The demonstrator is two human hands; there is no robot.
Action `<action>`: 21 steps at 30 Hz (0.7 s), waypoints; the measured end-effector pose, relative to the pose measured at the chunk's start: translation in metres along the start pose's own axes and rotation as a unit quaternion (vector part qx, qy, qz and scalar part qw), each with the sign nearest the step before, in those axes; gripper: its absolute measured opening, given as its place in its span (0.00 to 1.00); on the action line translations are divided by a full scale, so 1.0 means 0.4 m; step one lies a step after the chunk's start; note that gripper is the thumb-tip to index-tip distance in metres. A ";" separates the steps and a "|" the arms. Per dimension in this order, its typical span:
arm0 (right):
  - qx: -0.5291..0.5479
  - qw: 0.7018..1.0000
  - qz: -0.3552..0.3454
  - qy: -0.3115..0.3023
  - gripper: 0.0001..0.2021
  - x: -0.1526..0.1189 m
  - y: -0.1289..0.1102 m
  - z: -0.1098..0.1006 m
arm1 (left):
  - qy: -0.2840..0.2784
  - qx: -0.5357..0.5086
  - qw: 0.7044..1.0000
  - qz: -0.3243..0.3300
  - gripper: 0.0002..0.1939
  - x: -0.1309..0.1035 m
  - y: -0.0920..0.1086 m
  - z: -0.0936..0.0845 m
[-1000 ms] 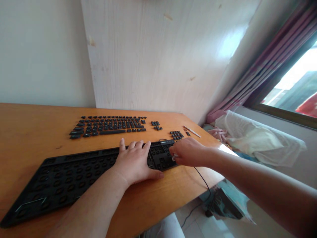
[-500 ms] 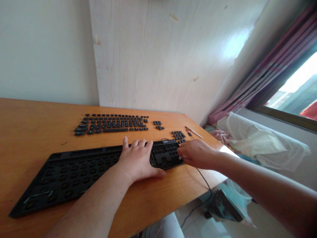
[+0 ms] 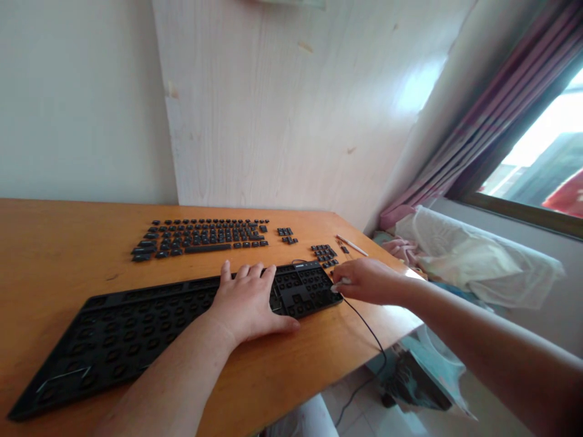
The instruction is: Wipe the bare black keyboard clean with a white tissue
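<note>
Evidently the broadest thing here is the wooden table [image 3: 68,243], reaching from nine o'clock round to five, taking the middle of the view as the dial's centre. On it, the black keyboard [image 3: 136,331] lies from eight o'clock to about five, its key sockets bare. It should be light and stiff with a little flex, fairly smooth, best taken by the solid rim at both ends; the sockets and the thin metal bar at its near-left corner look more delicate.

At half past four, below the table, a translucent bag [image 3: 444,379] sits with something dark in or behind it; I cannot tell what.

The left hand [image 3: 246,303], at seven o'clock, is spread flat over the keyboard. Well apart from it, the right hand [image 3: 367,280], at four, has its fingers closed on a white wad [image 3: 335,289] at the keyboard's right end, probably soft and easily crumpled. A black cable [image 3: 371,332] hangs over the edge at half past four.

Smaller still, a pale pen [image 3: 351,244] lies toward four, and loose keycaps [image 3: 207,249] sit in rows at nine, hard and easily scattered.
</note>
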State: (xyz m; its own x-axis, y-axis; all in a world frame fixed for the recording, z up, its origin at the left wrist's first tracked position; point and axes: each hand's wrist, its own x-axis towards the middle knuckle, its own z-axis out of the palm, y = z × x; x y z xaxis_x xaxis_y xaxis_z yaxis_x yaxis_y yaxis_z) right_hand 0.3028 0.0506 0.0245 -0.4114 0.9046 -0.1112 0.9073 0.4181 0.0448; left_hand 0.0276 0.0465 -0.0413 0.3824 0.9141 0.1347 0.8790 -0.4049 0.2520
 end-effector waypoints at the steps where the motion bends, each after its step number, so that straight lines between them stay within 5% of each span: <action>1: 0.041 0.999 0.010 0.013 0.10 -0.001 0.008 0.006 | -0.004 0.003 1.000 0.002 0.65 0.000 -0.001 -0.001; 6: 0.185 0.979 0.043 0.069 0.10 -0.002 0.023 0.050 | -0.012 0.012 1.000 0.008 0.64 -0.002 -0.005 -0.008; 14: 0.263 0.959 0.061 0.087 0.12 0.000 -0.021 0.090 | 0.011 -0.003 1.000 0.018 0.61 -0.010 -0.014 -0.013; 21: 0.247 0.964 0.015 0.100 0.14 0.055 -0.044 0.120 | -0.070 0.016 0.997 -0.034 0.58 -0.032 -0.034 -0.081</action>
State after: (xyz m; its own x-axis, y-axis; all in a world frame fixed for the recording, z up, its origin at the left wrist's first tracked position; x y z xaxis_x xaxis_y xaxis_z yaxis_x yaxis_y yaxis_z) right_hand 0.2819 0.0590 -0.0264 -0.3471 0.9345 0.0792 0.8299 0.3454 -0.4382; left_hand 0.0018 0.0396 -0.0154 0.3560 0.9343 -0.0182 0.9121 -0.3432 0.2244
